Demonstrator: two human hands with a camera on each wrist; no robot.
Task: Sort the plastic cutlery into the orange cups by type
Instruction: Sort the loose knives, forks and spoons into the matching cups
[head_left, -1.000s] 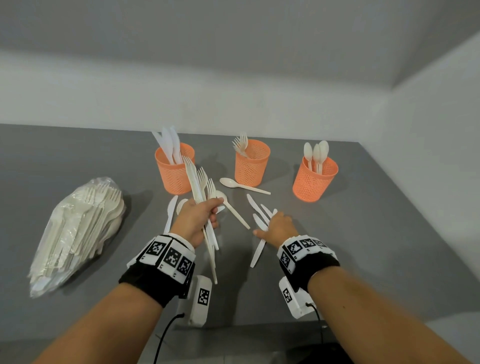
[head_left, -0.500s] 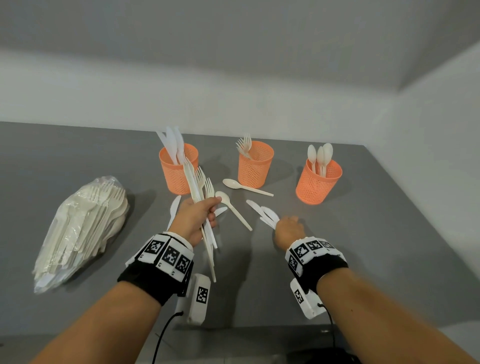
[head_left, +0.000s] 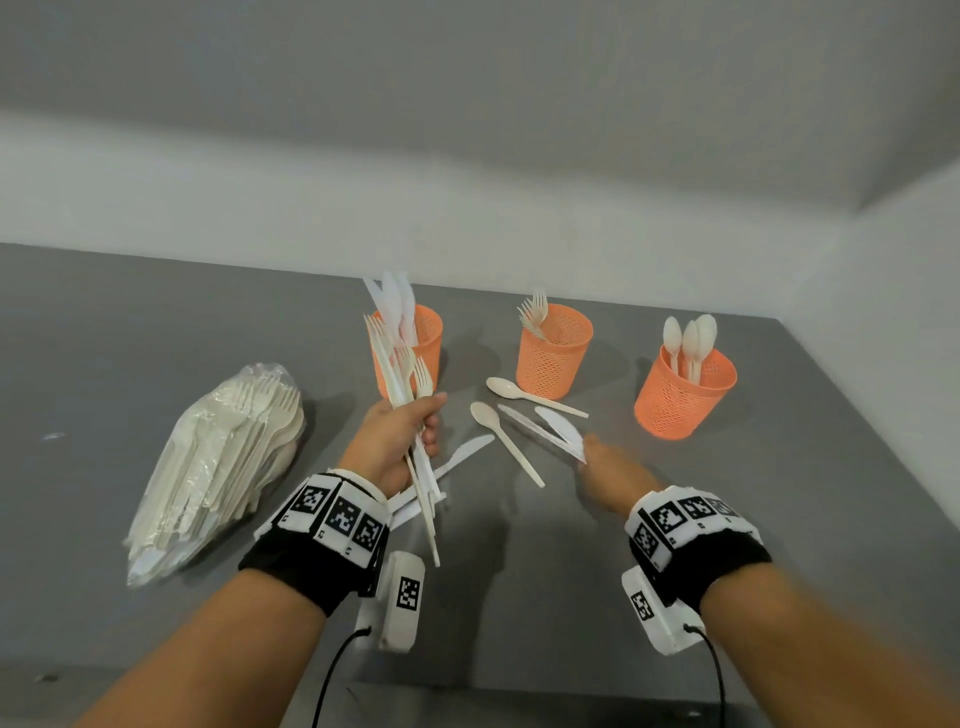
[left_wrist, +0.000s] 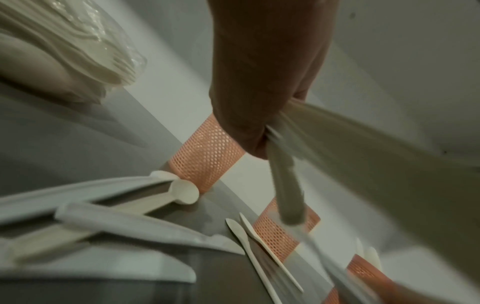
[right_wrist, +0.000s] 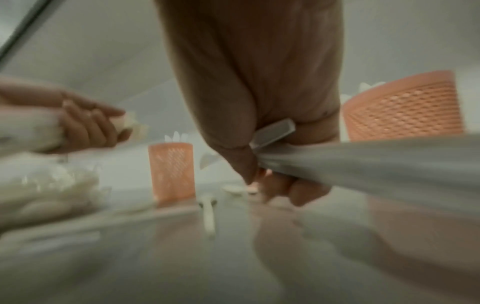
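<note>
Three orange mesh cups stand at the back of the grey table: the left cup (head_left: 428, 338) holds knives, the middle cup (head_left: 553, 353) holds forks, the right cup (head_left: 680, 400) holds spoons. My left hand (head_left: 400, 436) grips a bundle of forks (head_left: 395, 364) upright in front of the left cup. My right hand (head_left: 608, 467) grips white knives (head_left: 556, 428) by their handles, blades pointing up and left. Two loose spoons (head_left: 506, 441) lie between the hands, and more knives (head_left: 457, 457) lie under the left hand.
A clear plastic bag of spare cutlery (head_left: 218, 467) lies on the table at the left. White walls close the back and right sides. The table's front edge (head_left: 467, 691) runs just below my wrists.
My right hand closed on the knives lying on the table and lifted them, drawing back slightly. My left hand kept hold of the forks and barely moved.
</note>
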